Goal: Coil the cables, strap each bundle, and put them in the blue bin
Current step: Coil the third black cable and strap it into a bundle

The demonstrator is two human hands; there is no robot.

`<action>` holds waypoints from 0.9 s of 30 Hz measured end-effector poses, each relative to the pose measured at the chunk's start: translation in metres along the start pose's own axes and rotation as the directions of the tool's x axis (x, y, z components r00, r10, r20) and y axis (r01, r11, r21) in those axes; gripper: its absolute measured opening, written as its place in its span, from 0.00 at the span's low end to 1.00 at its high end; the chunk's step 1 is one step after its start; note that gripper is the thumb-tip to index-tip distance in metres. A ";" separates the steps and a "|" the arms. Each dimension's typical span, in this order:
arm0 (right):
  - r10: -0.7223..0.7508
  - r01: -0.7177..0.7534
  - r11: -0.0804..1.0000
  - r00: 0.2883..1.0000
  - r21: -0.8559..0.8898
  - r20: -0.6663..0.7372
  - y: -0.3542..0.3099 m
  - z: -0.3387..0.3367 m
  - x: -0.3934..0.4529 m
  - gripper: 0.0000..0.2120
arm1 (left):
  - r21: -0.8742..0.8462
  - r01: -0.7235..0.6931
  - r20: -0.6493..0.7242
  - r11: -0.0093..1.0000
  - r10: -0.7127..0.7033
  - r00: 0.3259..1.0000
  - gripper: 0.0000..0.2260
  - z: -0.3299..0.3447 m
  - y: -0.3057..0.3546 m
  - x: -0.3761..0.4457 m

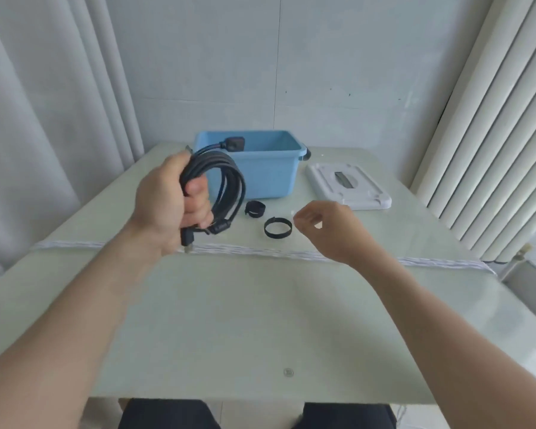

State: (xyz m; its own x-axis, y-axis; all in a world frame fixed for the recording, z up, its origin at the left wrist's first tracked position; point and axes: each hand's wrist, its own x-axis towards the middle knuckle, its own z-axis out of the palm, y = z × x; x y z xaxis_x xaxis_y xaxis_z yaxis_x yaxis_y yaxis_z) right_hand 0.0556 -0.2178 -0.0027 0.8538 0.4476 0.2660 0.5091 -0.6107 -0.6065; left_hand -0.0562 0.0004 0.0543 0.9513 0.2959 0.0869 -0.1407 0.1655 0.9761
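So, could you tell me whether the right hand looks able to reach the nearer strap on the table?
Probably yes: the right hand hovers empty beside the strap loop, with nothing lying between them.

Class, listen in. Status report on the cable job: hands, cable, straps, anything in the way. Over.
Left hand grips coiled black cable, unstrapped. Right hand empty, fingers loosely curled beside strap ring; second strap near blue bin. Path clear. Over.

text: none legible | round table mark [288, 372]: too blurred
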 end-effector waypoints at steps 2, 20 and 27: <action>-0.035 0.039 0.994 0.999 -0.106 0.039 0.003 0.005 0.025 0.08 | 0.265 0.001 0.034 0.964 -0.011 0.999 0.24 -0.009 0.012 0.026; -0.108 0.068 0.992 0.880 0.102 0.462 -0.037 -0.054 0.092 0.02 | 0.711 0.004 0.071 0.703 -0.078 0.994 0.19 0.030 0.013 0.122; -0.134 -0.094 0.726 0.952 0.681 0.275 -0.043 -0.049 0.092 0.08 | 0.626 -0.231 0.185 0.745 0.146 0.972 0.30 0.051 -0.007 0.120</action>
State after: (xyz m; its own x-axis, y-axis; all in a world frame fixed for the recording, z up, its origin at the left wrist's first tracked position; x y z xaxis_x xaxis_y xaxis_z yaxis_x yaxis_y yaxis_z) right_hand 0.1174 -0.1827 0.0841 0.7142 0.6880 0.1284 0.2149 -0.0410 -0.9758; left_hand 0.0728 -0.0133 0.0680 0.9547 0.1379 0.2637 -0.1526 -0.5340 0.8316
